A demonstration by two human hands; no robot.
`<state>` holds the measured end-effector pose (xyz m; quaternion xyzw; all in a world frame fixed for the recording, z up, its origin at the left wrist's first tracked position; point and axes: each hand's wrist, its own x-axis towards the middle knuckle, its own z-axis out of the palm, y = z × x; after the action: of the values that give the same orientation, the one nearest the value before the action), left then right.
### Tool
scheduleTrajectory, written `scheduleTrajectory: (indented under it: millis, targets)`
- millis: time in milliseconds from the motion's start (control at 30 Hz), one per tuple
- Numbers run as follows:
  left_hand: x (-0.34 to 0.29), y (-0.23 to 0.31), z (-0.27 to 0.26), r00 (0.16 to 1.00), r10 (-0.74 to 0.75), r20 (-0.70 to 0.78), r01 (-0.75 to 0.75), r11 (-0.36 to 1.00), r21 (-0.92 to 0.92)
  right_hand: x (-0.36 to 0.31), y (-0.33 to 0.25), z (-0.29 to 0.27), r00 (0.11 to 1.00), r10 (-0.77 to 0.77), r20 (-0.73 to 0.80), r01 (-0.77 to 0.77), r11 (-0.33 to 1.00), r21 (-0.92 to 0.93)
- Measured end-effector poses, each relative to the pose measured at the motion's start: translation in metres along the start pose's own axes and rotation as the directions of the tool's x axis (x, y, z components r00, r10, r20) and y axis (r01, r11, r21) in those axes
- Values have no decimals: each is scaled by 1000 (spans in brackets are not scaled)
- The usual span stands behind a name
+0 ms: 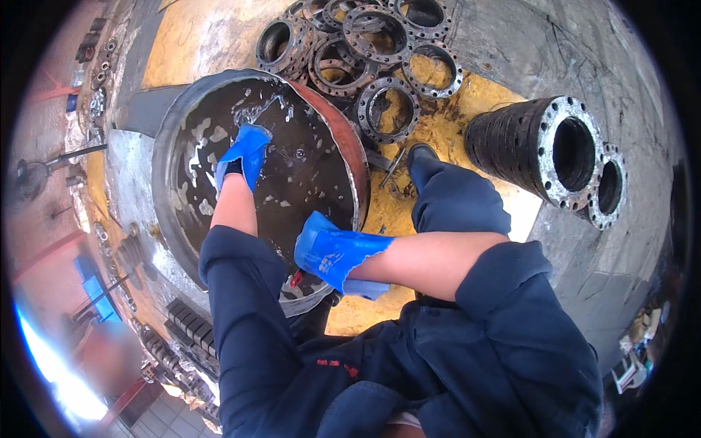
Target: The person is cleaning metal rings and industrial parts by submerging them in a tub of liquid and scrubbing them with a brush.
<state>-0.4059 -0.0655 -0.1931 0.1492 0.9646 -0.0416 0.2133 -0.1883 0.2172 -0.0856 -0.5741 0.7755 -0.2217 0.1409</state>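
Note:
A wide round metal drum (359,157) holds dark, murky liquid (292,193) with pale foam patches floating on it. Inside it, toward the far side, my left hand (250,150) wears a blue rubber glove, and its fingers are lost in the splashing liquid. My right hand (321,244), gloved in the same blue, reaches over the near right rim with its fingers down at the liquid. Those fingers are hidden too, so whatever either hand grips does not show. A small red object (296,279) appears just below my right glove.
Beyond the drum lies a pile of greasy bolt-holed flange rings (376,35). A tall stack of similar rings (540,150) stands to the right. A rod-like tool (394,166) rests by my boot (421,153). Metal parts (191,326) line the left; a blurred person (113,358) is farther off.

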Motion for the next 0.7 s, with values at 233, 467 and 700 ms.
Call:
scheduleTrajectory:
  millis: [233, 467, 700]
  targets:
    - [-58, 101, -121, 888, -458, -36, 402, 813, -421, -7, 8, -2, 1000, 7, 9, -7, 1000, 15]
    - [-158, 130, -174, 898, -439, -35, 384, 819, -426, -2, 19, -25, 973, 151, 172, -163, 985, 58]
    - [-256, 127, -117, 824, -565, -39, 556, 821, -127, 21, 21, -49, 868, 301, 396, -333, 943, 11]
